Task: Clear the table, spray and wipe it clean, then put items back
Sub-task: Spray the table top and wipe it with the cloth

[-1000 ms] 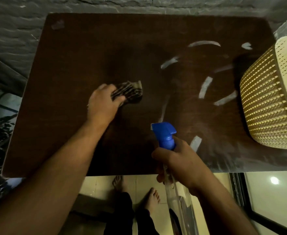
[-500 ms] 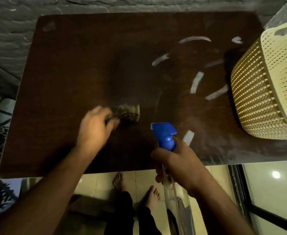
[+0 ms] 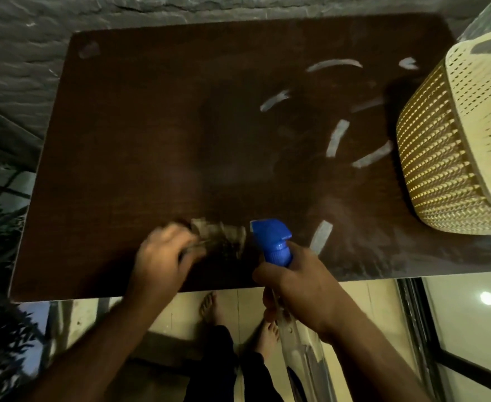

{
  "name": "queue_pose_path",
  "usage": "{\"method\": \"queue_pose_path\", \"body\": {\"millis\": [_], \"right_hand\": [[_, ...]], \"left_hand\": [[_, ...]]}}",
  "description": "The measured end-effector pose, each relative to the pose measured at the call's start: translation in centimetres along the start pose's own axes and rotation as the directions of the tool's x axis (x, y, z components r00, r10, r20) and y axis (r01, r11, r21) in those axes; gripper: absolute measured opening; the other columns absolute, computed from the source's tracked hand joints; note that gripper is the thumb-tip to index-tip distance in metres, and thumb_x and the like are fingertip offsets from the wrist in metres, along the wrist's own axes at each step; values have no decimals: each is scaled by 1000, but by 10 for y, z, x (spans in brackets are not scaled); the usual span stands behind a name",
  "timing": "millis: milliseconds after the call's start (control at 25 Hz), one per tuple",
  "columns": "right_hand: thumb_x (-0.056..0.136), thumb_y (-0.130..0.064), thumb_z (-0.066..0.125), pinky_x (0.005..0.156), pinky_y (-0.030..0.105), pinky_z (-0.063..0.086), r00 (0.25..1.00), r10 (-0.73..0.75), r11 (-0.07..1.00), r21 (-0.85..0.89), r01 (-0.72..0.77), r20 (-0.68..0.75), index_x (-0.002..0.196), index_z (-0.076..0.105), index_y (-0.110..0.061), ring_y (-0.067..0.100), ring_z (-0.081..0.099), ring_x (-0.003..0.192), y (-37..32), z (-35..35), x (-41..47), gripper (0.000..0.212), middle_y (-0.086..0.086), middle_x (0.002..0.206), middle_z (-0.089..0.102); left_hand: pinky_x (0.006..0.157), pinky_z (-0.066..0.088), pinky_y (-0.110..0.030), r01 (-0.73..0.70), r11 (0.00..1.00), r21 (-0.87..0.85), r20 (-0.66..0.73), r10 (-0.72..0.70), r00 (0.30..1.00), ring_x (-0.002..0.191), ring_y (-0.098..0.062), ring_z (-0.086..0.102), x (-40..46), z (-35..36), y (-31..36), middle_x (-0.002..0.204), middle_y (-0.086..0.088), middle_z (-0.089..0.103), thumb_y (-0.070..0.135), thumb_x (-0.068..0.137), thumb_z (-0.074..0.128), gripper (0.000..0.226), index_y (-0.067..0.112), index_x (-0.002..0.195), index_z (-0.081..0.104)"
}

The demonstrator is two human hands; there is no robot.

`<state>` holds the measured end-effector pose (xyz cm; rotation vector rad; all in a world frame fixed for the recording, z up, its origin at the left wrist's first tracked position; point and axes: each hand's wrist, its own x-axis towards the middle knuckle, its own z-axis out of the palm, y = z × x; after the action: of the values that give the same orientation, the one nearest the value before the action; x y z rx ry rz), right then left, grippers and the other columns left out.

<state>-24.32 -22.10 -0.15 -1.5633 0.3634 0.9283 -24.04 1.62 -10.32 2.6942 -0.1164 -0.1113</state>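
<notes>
Near table [image 3: 151,140] edge, left hand [image 3: 160,256] grips blurred cloth [image 3: 221,236].

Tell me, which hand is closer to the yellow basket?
Right. The right hand grips the spray bottle, left of the basket; the left hand wipes farther left.

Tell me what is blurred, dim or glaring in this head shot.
Head view: the left hand and the cloth it holds are smeared by motion; the right hand and blue-topped spray bottle stay fairly sharp. The table is dim, with pale reflected streaks to the right. A bright lamp glare sits on the floor. The basket bows from wide-angle distortion.
</notes>
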Motion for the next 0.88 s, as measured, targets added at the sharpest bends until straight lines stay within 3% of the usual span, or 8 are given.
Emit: {"method": "queue_pose_path", "body": {"millis": [120,200,280,400,520,600,720,880], "right_hand": [[87,-16,64,57,37,52,998,-17,1000,-10,17,-58,102,55,-18,23,60,55,4,0,1,17,8,67,63],[86,-15,64,56,38,52,996,-40,999,-35,38,-80,97,56,-17,25,61,53,4,-1,-2,14,8,63,63],[87,-15,63,55,35,52,996,-48,998,-46,45,-77,98,56,-17,24,61,53,1,-4,-7,13,7,63,63],[87,-17,64,57,35,52,996,-47,998,-52,44,-76,101,56,-19,21,60,56,2,-10,-7,16,8,70,64],[86,-19,65,56,33,52,998,-30,999,-46,27,-60,101,55,-18,20,61,55,6,-10,-5,18,7,70,64],[87,-17,64,56,33,53,998,-27,999,-27,26,-48,103,54,-17,20,60,55,7,-9,-4,19,7,69,63],[88,-17,63,55,31,53,998,-45,999,-27,44,-46,104,54,-19,19,60,55,4,-8,-2,18,7,71,62],[88,-17,63,54,30,53,998,-49,999,-16,49,-42,105,53,-19,18,60,55,2,-11,2,20,7,73,62]], "left_hand": [[80,45,-40,133,991,16,-117,-131,984,94,-29,56,66,8,15,100,-8,58,33,86,65,22,15,98,61],[87,45,-40,149,989,-12,-80,-149,986,103,-25,53,60,25,43,110,-6,56,40,89,57,29,19,108,58],[85,48,-41,63,997,-39,-5,-63,998,101,-21,53,12,37,66,111,-2,58,39,86,55,30,22,109,59],[74,53,-38,-78,993,-90,77,85,993,92,-20,58,-55,36,53,104,4,59,24,77,68,20,26,97,61],[76,47,-28,-237,970,-54,91,241,966,93,-12,51,-64,20,16,105,12,52,27,81,53,17,30,98,56],[75,46,-29,-223,974,-38,41,224,974,91,-11,49,-49,13,7,102,9,55,31,84,47,20,25,97,61],[78,45,-33,-128,992,-4,-1,128,992,92,-18,55,-1,16,27,101,2,62,27,84,61,20,19,102,66],[83,47,-33,-163,984,-69,102,170,980,97,-12,53,10,26,54,106,9,60,34,83,57,22,27,103,64]]}}
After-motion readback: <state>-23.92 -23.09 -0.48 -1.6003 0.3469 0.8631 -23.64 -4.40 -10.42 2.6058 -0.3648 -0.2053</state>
